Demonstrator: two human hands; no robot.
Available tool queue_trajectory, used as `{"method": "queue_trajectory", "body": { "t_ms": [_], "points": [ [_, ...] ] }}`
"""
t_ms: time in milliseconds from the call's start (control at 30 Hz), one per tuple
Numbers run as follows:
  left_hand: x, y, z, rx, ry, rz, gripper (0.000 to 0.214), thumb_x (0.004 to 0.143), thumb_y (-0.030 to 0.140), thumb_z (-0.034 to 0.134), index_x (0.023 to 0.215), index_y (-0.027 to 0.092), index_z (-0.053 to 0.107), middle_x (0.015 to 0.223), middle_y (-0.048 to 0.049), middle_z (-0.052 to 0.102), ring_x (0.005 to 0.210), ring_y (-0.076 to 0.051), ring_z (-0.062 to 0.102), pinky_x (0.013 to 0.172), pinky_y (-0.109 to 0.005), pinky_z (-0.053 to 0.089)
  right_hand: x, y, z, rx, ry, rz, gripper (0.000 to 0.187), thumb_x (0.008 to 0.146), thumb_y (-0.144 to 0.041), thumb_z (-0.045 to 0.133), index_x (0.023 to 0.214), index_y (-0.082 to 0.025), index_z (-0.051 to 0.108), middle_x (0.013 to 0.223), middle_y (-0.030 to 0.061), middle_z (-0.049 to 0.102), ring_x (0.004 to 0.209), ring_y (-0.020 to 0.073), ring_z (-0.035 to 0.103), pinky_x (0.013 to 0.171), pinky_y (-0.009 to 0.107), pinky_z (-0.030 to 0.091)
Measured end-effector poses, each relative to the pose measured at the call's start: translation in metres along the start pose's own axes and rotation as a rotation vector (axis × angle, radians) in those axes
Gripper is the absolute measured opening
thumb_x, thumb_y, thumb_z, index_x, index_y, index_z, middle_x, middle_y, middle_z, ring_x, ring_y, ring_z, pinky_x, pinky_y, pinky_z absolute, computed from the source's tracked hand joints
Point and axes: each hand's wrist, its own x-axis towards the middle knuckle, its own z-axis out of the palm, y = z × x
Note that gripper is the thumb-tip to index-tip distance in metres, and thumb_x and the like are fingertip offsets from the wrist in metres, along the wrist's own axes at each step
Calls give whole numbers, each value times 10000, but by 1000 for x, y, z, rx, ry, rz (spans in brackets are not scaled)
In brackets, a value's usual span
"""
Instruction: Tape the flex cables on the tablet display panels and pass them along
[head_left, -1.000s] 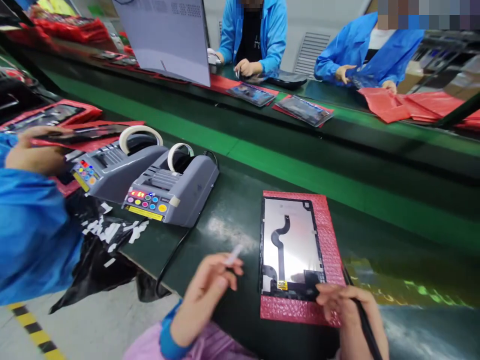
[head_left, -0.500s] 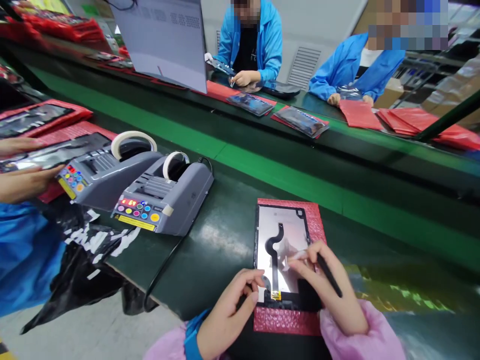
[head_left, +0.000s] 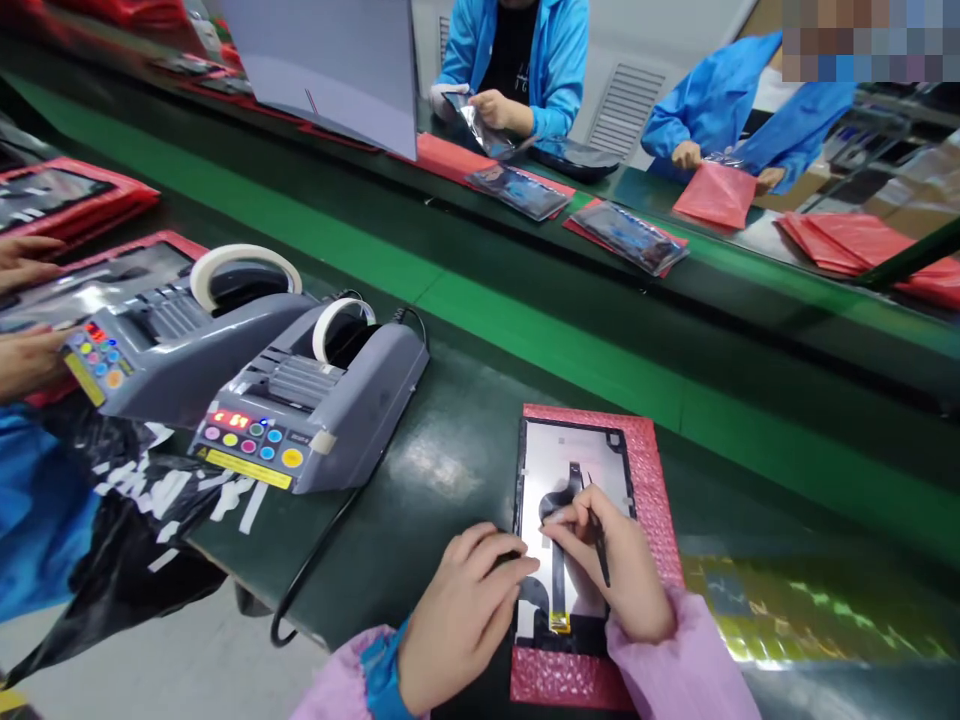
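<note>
Our right hand (head_left: 628,568) is pinched nearly closed, thumb to forefinger, over the middle of the panel (head_left: 592,455), a slim black tool (head_left: 602,550) tucked between its fingers; whether the fingertips grip anything else, we cannot tell; our left hand (head_left: 469,605) is half curled, palm down, fingertips at the panel's 9 o'clock edge, and we cannot tell what, if anything, it holds. The panel lies silvery face up on red bubble wrap (head_left: 654,500), a dark flat cable (head_left: 558,580) running down to yellow tape (head_left: 559,622) near 6 o'clock; beneath spreads our dark green table (head_left: 435,540), dully shining; with the panel as the dial's centre, a grey tape dispenser (head_left: 360,420) stands at 10 o'clock, a second dispenser (head_left: 180,350) beyond it, white tape scraps (head_left: 135,482) at 9, yellowish film (head_left: 810,605) at 3; farther off, we see a grey board (head_left: 322,70) at 11, a blue-jacketed co-worker (head_left: 561,60) at 12 and another co-worker (head_left: 712,95) at 1, handling a red pouch (head_left: 716,195).
</note>
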Motion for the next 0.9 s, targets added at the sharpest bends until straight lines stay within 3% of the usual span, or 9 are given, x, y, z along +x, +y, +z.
{"method": "queue_trajectory", "body": {
  "t_ms": [133,233,333,467,567,633,700,800,900],
  "points": [
    [1,-1,15,345,-41,20,386,966,255,594,1348,302,617,1432,-42,600,1278,-344,475,1003,-480,442,1,-2,0,-79,24,2,365,880,-451,721,783,-271,419,767,-34,697,624,173,610,631,298,447],
    [1,-3,21,421,-57,24,383,973,354,623,1355,326,619,1434,-21,606,1329,-347,451,1041,-486,406,14,-5,3,-177,86,10,357,831,-505,746,850,-270,477,738,-52,633,569,160,539,587,292,417],
    [1,-4,21,430,-51,41,386,969,370,631,1353,332,620,1421,-28,613,1347,-352,458,1092,-533,357,39,-6,-1,-228,201,45,416,790,-562,742,847,-275,447,788,-34,645,611,175,571,620,308,433],
    [1,-4,20,465,-30,37,468,923,355,691,1382,351,598,1540,-93,492,1410,-387,419,1132,-603,302,61,-1,-41,-318,463,156,412,812,-602,659,876,-280,409,911,45,642,794,248,617,728,364,440],
    [0,-7,23,508,-16,44,574,868,300,744,1409,373,569,1622,-103,380,1442,-420,380,1132,-630,289,48,4,-79,-377,597,290,424,793,-616,639,876,-283,388,852,58,592,784,290,590,701,396,403],
    [0,-9,25,536,-18,62,613,858,285,746,1429,383,546,1630,-111,369,1432,-420,399,1133,-632,275,32,7,-89,-356,569,370,460,740,-621,682,857,-292,382,708,-5,549,637,267,563,623,377,387],
    [1,-11,26,574,-13,87,636,859,277,729,1450,381,519,1616,-130,388,1415,-409,427,1143,-626,234,20,9,-83,-280,482,388,500,688,-626,723,851,-296,385,616,-59,522,542,240,547,569,351,396],
    [2,-13,26,649,34,133,668,865,265,680,1491,360,466,1576,-156,440,1403,-380,447,1167,-601,148,19,7,-57,-155,397,325,527,633,-586,775,859,-287,404,648,-66,562,585,226,586,585,332,443],
    [3,-16,27,709,104,158,700,861,248,643,1525,306,427,1536,-181,484,1395,-358,457,1180,-548,128,36,-2,-43,-38,386,209,504,643,-555,774,848,-283,403,680,-77,535,599,189,556,590,310,457]
  ]
}}
